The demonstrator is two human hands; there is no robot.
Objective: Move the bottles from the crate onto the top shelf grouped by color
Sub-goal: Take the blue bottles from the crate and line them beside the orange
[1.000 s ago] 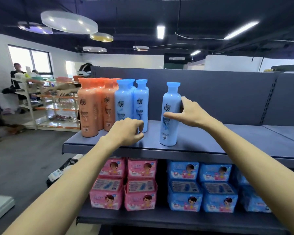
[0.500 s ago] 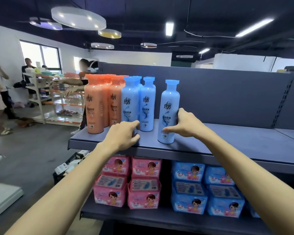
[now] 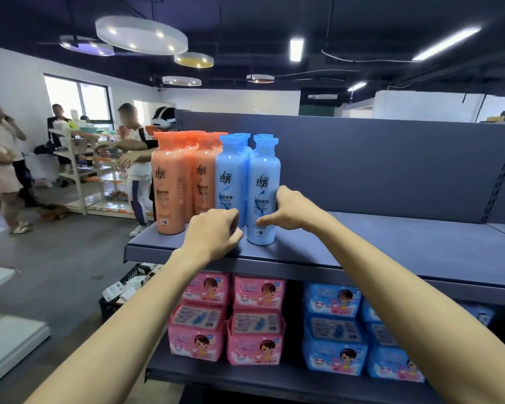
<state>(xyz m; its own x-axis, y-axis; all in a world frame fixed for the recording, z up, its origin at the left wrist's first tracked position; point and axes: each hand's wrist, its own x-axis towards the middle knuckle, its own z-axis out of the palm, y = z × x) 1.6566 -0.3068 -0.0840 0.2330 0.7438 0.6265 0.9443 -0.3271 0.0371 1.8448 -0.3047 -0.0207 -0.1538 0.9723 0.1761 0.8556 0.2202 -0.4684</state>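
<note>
Several orange bottles [image 3: 169, 185] stand at the left end of the grey top shelf [image 3: 391, 252], with blue bottles [image 3: 231, 176] directly to their right. My right hand [image 3: 292, 209] grips the front right blue bottle [image 3: 263, 182] low on its right side, thumb across its front. That bottle stands upright against the other blue ones. My left hand [image 3: 213, 234] is curled in front of the base of the front left blue bottle, at the shelf's front edge; I see nothing held in it. The black crate [image 3: 120, 293] sits on the floor at the lower left.
The lower shelf holds pink packs [image 3: 231, 319] and blue packs [image 3: 338, 325]. Several people [image 3: 3, 167] stand at the left by a white rack [image 3: 79, 158]. The top shelf is bare grey to the right of the bottles, backed by a grey panel [image 3: 391, 164].
My right hand has slid the blue bottle leftward until it stands against the other blue bottles. The left hand has stayed curled at the shelf edge.
</note>
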